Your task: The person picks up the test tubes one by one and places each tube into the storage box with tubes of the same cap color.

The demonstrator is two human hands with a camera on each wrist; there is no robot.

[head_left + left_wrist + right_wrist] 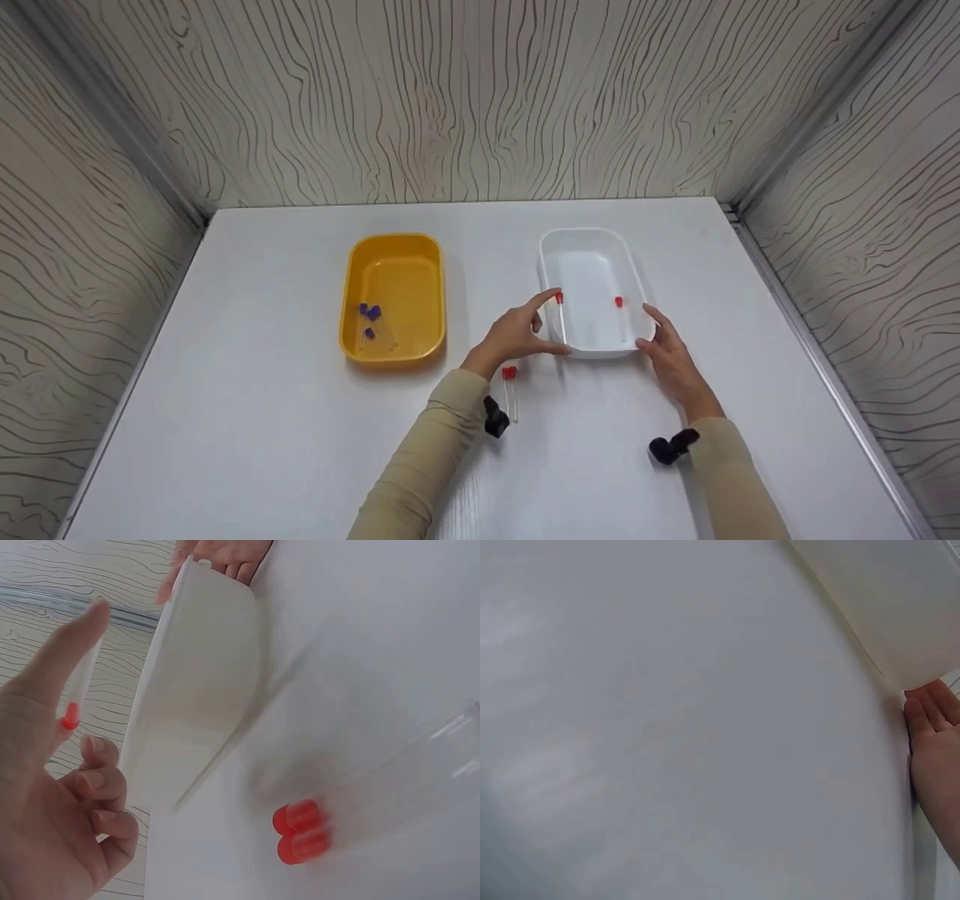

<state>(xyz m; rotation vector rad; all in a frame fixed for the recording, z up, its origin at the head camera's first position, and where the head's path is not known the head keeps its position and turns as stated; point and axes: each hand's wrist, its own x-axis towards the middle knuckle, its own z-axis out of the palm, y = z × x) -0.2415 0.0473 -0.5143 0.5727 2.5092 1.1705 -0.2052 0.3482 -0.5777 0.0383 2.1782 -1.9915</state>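
My left hand (516, 331) holds a clear, red-capped test tube (562, 322) lengthwise between forefinger and thumb, over the left front of the white tray (589, 238). In the left wrist view the held tube's red cap (71, 716) shows by that hand, whose other fingers are curled. At the tray's right front corner, my right hand (671, 367) grips the rim, its thumb at the front. Another red-capped tube (619, 302) lies inside the white tray. Two more red-capped tubes (510, 373) lie side by side on the table, near the left wrist.
Left of the white tray stands a yellow tray (439, 300) with three purple-capped tubes (373, 312) in its front left part. Both trays rest on a white table (247, 420). Wood-patterned panels (450, 105) enclose the table at the back and sides.
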